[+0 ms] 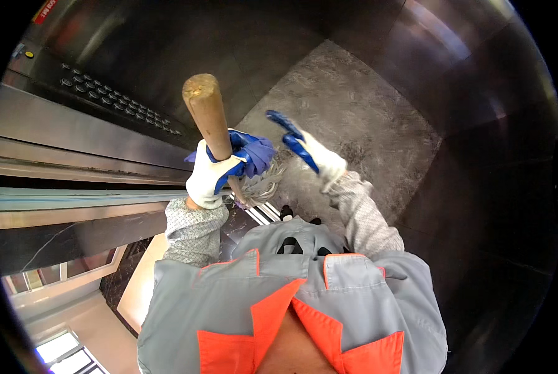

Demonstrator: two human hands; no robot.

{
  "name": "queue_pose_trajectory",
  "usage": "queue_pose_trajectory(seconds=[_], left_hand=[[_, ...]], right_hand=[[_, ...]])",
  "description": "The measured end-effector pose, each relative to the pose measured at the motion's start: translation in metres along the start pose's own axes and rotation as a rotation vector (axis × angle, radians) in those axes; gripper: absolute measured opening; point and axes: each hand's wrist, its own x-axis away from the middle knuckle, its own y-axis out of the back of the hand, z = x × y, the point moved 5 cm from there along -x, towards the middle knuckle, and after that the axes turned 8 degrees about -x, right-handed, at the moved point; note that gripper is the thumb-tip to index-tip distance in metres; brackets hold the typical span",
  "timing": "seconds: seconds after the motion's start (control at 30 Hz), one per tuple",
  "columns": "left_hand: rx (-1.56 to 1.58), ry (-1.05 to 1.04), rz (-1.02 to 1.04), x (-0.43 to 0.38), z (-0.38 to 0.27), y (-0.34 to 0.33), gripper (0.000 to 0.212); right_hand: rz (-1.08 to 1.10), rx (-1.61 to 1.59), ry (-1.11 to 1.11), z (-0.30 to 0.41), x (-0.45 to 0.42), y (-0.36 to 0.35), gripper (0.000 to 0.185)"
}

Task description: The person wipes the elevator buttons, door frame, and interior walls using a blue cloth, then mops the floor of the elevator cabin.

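My left hand (218, 170), in a white and blue coated work glove, grips the wooden mop handle (207, 114) near its upper end. A purple cloth (259, 155) is bunched in the same hand beside the handle. Below it, the grey string mop head (263, 184) shows near the floor, partly hidden by the hand and cloth. My right hand (314, 152), gloved alike, is apart from the handle over the floor, fingers extended, holding nothing.
An elevator button panel (115, 98) runs along the wall at upper left, beside the metal door frame (73, 135). A metal door sill (262, 214) crosses the floor near my feet. Dark wall panels (489, 163) surround the grey floor (354, 107).
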Motion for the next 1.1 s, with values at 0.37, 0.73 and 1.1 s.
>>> queue_pose_trajectory(seconds=[0.37,0.73,1.1], left_hand=[[-0.014,-0.178,-0.507,0.072,0.005,0.062,0.050],[-0.087,-0.228,-1.153,0.318,-0.058,0.190,0.017],[-0.128,-0.105,-1.293,0.311,0.020,0.131,0.018]], right_hand=[[0.123,-0.514,-0.652,-0.105,0.061,-0.091,0.042],[-0.862,-0.595,-0.330,-0.022,0.174,0.121,0.028],[-0.512,0.778,-0.345,-0.033,0.286,0.252,0.029]])
